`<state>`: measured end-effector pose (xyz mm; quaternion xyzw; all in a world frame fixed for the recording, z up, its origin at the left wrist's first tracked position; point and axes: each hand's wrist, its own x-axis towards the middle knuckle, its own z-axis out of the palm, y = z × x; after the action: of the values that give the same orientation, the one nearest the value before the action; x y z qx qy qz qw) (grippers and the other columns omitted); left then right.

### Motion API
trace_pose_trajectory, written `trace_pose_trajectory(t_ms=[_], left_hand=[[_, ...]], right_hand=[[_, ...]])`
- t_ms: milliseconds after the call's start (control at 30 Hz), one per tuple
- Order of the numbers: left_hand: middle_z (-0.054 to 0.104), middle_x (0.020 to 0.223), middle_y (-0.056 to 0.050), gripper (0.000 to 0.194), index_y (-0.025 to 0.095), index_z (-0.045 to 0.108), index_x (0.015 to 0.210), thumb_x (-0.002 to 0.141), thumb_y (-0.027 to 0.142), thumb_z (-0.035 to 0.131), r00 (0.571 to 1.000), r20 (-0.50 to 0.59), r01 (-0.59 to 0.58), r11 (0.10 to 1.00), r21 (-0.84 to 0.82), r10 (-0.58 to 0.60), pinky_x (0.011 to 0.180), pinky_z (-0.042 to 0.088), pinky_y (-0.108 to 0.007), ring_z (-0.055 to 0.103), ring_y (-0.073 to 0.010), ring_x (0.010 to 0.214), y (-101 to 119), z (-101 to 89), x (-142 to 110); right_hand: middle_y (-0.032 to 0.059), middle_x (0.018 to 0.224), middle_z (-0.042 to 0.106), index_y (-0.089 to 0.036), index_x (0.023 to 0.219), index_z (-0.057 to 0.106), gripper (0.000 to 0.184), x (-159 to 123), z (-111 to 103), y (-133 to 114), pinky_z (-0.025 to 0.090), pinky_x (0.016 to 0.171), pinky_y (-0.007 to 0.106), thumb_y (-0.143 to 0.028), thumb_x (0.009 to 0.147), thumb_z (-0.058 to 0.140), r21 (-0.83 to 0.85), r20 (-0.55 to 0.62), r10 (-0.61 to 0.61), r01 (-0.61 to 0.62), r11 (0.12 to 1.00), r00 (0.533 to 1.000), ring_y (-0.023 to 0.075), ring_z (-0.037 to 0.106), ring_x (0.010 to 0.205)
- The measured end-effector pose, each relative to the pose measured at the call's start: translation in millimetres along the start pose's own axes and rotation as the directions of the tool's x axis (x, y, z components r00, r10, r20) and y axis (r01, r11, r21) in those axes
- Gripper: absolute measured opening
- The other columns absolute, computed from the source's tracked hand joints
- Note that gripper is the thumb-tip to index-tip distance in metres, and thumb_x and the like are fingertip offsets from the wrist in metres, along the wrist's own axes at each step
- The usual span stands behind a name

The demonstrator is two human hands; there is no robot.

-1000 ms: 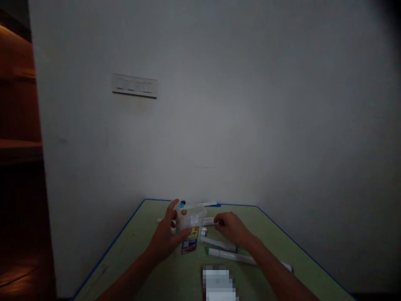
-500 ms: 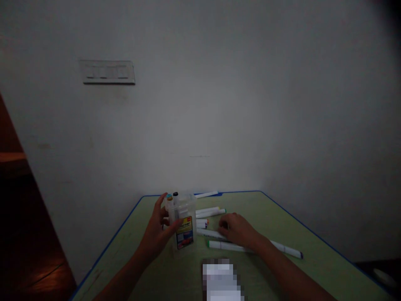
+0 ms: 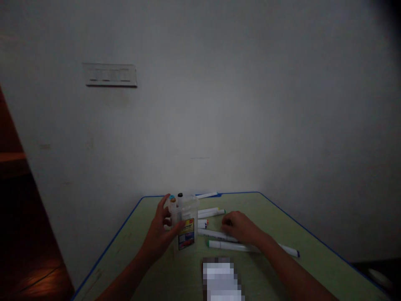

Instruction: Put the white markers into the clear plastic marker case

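My left hand [image 3: 163,232] is wrapped around a clear plastic marker case [image 3: 187,213], thumb against its coloured label [image 3: 186,234]. Inside stand a few markers, one with a black cap [image 3: 180,195] and others with blue and orange ends [image 3: 172,199]. To the right, my right hand [image 3: 239,228] is curled with its fingers bent inward, low over the loose markers. Whatever its fingertips hold, if anything, is hidden. A white marker [image 3: 216,235] runs beneath that hand. Nearer me lies a green-ended marker [image 3: 230,246], partly covered by my right wrist.
More white markers [image 3: 208,212] lie behind the case on the green table [image 3: 150,276], and one [image 3: 206,195] rests at the back edge. A dark-ended marker [image 3: 290,251] shows beyond my right forearm. A pixelated rectangular object [image 3: 221,280] lies in front. The wall stands behind.
The marker case and my left hand have shifted slightly right. My right hand has moved a little right, its fingers still curled. The dark-ended marker appears slightly further left.
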<state>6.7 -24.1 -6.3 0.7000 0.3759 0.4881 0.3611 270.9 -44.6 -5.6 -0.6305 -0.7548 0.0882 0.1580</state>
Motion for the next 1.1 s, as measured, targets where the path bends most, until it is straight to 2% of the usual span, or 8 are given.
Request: trace_pose_trajectory(t_ms=[367,467,533,600,667,733,900,1100], left_hand=[[0.053,0.119,-0.011,0.080,0.022,0.014,0.139,0.077,0.042,0.060,1.000,0.009,-0.028,1.000,0.013,0.028,0.075,0.049,-0.033,0.058,-0.0181,0.088,0,-0.2,0],[0.051,0.120,-0.011,0.080,0.023,0.014,0.139,0.076,0.043,0.060,1.000,0.020,-0.020,1.000,0.011,0.020,0.076,0.048,-0.033,0.057,-0.0177,0.088,0,-0.7,0],[0.052,0.119,-0.011,0.082,0.022,0.014,0.139,0.076,0.044,0.061,1.000,0.018,-0.013,1.000,0.017,0.012,0.076,0.048,-0.034,0.057,-0.0177,0.088,-1,-0.8,0],[0.053,0.117,-0.010,0.082,0.022,0.013,0.139,0.076,0.044,0.061,1.000,0.016,-0.009,1.000,0.023,0.009,0.077,0.048,-0.035,0.057,-0.0179,0.087,-1,-1.0,0],[0.053,0.118,-0.010,0.082,0.023,0.013,0.139,0.076,0.044,0.060,1.000,0.021,-0.013,1.000,0.028,0.012,0.077,0.047,-0.036,0.057,-0.0183,0.088,-2,-1.2,0],[0.053,0.119,-0.010,0.080,0.023,0.013,0.139,0.077,0.043,0.059,1.000,0.022,-0.019,0.999,0.038,0.018,0.078,0.046,-0.036,0.057,-0.0186,0.089,-3,-1.4,-1],[0.054,0.118,-0.010,0.080,0.022,0.014,0.139,0.076,0.041,0.059,0.999,0.015,-0.035,0.997,0.075,0.034,0.078,0.045,-0.035,0.057,-0.0190,0.090,-1,-0.7,-1],[0.054,0.120,-0.011,0.080,0.023,0.014,0.140,0.076,0.042,0.059,0.999,0.018,-0.039,0.997,0.071,0.038,0.078,0.045,-0.034,0.058,-0.0187,0.090,-1,-1.1,-1]], right_hand=[[0.0039,0.068,0.064,-0.014,0.068,0.068,0.011,-1,11,-1,0.033,0.058,0.025,-0.015,0.065,0.058,0.032,0.095,-0.044,0.042,0.999,0.994,0.0154,0.055,0.066],[0.0010,0.064,0.057,-0.014,0.065,0.060,0.006,-2,-4,14,0.034,0.058,0.025,-0.020,0.066,0.058,0.266,0.089,-0.042,0.017,0.964,0.995,0.0140,0.051,0.063],[-0.0020,0.060,0.051,-0.016,0.067,0.053,0.018,-3,-15,22,0.036,0.054,0.024,-0.033,0.071,0.059,0.600,0.082,-0.078,0.013,0.800,0.994,0.0118,0.048,0.056],[-0.0038,0.059,0.049,-0.018,0.073,0.048,0.032,-6,-25,24,0.038,0.048,0.024,-0.048,0.074,0.058,0.867,0.044,-0.140,0.032,0.498,0.989,0.0100,0.045,0.048],[-0.0046,0.057,0.049,-0.020,0.078,0.045,0.038,-9,-30,20,0.036,0.041,0.022,-0.055,0.075,0.058,0.969,-0.006,-0.196,0.053,0.240,0.981,0.0093,0.045,0.040],[-0.0060,0.054,0.048,-0.021,0.082,0.045,0.038,-13,-32,12,0.031,0.036,0.020,-0.054,0.074,0.061,0.994,-0.015,-0.247,0.042,0.103,0.969,0.0081,0.041,0.035],[-0.0069,0.053,0.042,-0.019,0.082,0.052,0.037,-17,-35,-2,0.023,0.038,0.017,-0.049,0.069,0.070,0.996,0.006,-0.296,-0.033,-0.087,0.955,0.0037,0.028,0.038],[-0.0022,0.059,0.047,-0.013,0.080,0.065,0.038,-15,-34,-1,0.024,0.045,0.019,-0.040,0.058,0.081,0.992,-0.119,-0.218,0.108,-0.059,0.969,0.0045,0.034,0.048]])
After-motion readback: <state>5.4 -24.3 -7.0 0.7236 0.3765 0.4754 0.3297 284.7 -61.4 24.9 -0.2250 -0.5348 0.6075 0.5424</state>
